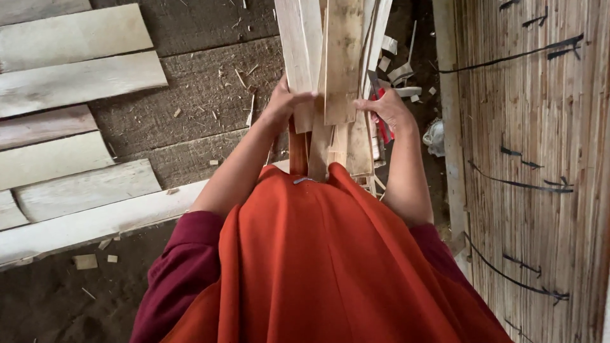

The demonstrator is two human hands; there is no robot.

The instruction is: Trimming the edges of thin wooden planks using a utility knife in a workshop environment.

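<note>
A bundle of long, pale, flat wooden slats (333, 70) was held upright before an orange garment (318, 254), its lower ends resting in the lap. The slats were judged light, stiff and splintery, best gripped at the edges. The left hand (286, 101) was clamped on the bundle's side; the right hand (387, 111) was closed around a red-handled knife (381, 108) against the opposite edge, both forearms raised.

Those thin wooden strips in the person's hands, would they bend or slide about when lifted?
The wooden strips look thin and long, so probably light and somewhat springy rather than rigid. Their smooth, flat faces lie stacked, so they may slip against each other; both the left hand and right hand grip the bundle.
</note>
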